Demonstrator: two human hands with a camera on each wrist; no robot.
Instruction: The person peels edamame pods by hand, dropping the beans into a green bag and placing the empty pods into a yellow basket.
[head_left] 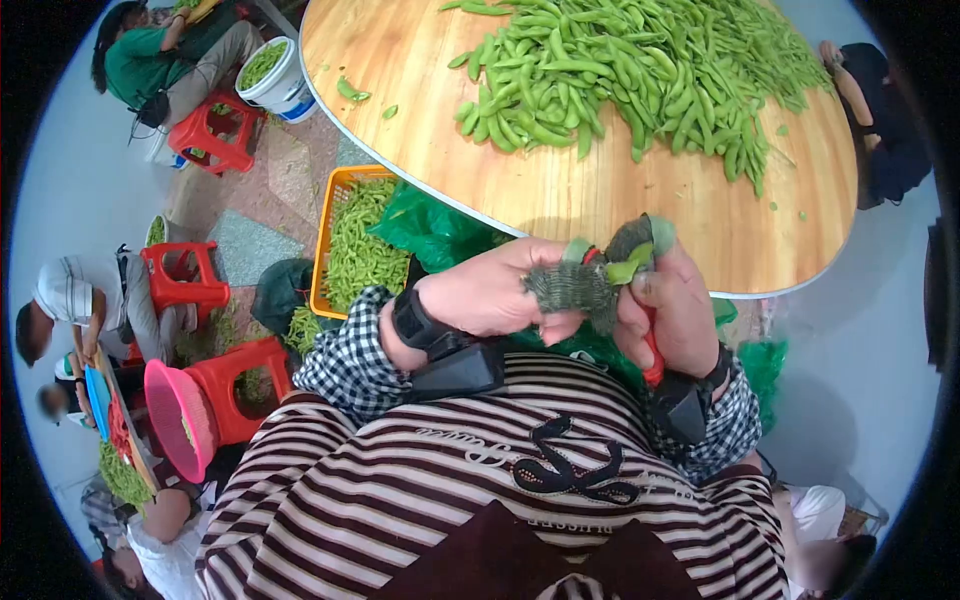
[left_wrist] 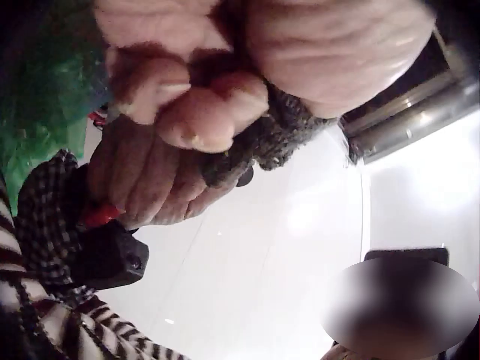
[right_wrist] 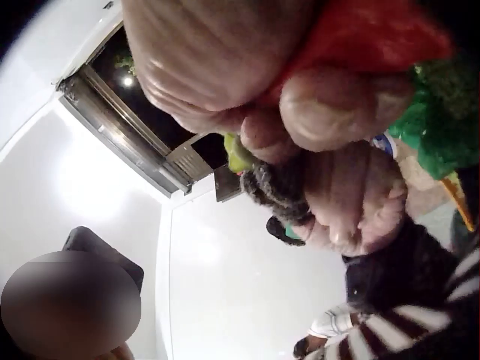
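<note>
Above the near edge of the table, both hands meet around a green soybean pod (head_left: 628,268). My left hand (head_left: 480,295) has curled fingers, with grey knitted covers on some, and pinches one end of the pod. My right hand (head_left: 675,300), also with a grey finger cover (head_left: 630,237), pinches the pod between thumb and finger. A red-handled tool (head_left: 652,350) lies in the right palm, its working end hidden. In the right wrist view, the pod (right_wrist: 238,154) shows past the right fingertips, and the red handle (right_wrist: 367,45) crosses the palm.
A large heap of pods (head_left: 640,70) covers the far part of the wooden table (head_left: 400,60). A yellow crate (head_left: 322,250) of pods and green plastic bags (head_left: 430,225) stand below its left edge. Red stools (head_left: 185,275), a pink basin (head_left: 180,420) and seated people are to the left.
</note>
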